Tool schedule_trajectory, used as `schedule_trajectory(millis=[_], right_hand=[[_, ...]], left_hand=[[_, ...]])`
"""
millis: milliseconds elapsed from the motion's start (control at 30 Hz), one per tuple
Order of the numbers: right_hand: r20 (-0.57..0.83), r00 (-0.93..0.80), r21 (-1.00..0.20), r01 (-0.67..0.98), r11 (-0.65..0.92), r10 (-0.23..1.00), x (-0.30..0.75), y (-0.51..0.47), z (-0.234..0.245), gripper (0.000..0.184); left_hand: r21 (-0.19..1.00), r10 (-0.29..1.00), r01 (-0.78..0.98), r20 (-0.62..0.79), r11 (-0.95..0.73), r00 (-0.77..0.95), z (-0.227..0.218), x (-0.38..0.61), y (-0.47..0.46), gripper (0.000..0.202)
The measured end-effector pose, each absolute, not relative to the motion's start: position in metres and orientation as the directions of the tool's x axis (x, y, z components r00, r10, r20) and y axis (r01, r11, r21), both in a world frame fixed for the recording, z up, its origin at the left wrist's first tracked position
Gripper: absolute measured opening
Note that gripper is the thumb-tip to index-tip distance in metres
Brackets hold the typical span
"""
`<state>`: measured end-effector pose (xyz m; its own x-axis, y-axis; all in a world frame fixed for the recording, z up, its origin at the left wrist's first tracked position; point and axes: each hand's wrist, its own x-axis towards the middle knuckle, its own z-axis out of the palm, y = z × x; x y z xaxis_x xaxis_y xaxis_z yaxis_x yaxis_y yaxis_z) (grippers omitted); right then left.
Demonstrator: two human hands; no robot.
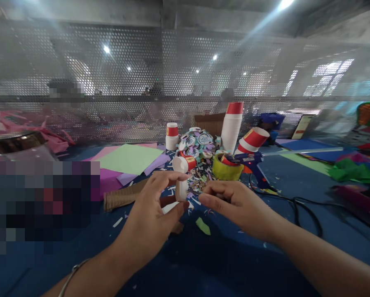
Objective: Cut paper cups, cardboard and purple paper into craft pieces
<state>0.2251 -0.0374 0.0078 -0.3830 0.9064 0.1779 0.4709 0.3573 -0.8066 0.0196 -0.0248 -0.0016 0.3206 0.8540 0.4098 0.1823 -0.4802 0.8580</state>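
Between the thumb and fingertips of my left hand [154, 206] is a small white round paper piece [181, 190], held upright on its edge above the blue table. My right hand [234, 204] hovers just to the right of it, apart from it, with thumb and fingers pinched together. Whatever those fingertips may hold is hidden. Right behind the white piece, a red and white paper cup [188, 163] lies on its side. A hot glue gun [254, 165] rests with its nozzle over a roll of yellow tape [223, 169].
Paper scraps and a heap of decorated round pieces [200, 142] lie ahead, beside a tall stack of paper cups [232, 128]. Coloured paper sheets [129, 159] and corrugated cardboard [123, 196] are on the left. A black cable [308, 214] runs along the right.
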Motion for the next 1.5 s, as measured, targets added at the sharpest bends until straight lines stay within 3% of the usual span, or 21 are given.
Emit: schedule_trajectory(millis=[700,1100,1200,1367,1500], right_hand=[[0.137,-0.451,-0.848,0.407,0.34,0.882,0.2271,-0.0395,0.0086,0.044],[0.123,-0.462,-0.87,0.375,0.319,0.878,0.2275,-0.0387,0.0117,0.047],[0.113,-0.452,-0.87,0.385,0.308,0.885,0.2297,-0.0364,0.0101,0.047],[0.015,-0.432,-0.877,0.428,0.219,0.902,0.2316,-0.0355,0.009,0.047],[0.112,-0.376,-0.879,0.394,0.268,0.92,0.2265,-0.0401,0.0102,0.042]], left_hand=[[0.757,0.775,0.243,0.494,-0.606,0.394,0.0004,0.019,-0.0295,0.038],[0.627,0.726,0.372,0.539,-0.684,0.427,0.0054,0.0129,-0.0319,0.044],[0.7,0.771,0.347,0.48,-0.624,0.418,0.0065,0.0137,-0.0309,0.039],[0.873,0.902,0.348,0.199,-0.341,0.384,0.0061,0.0142,-0.0242,0.029],[0.919,0.897,0.359,-0.015,-0.161,0.441,0.0062,0.0157,-0.0236,0.031]])
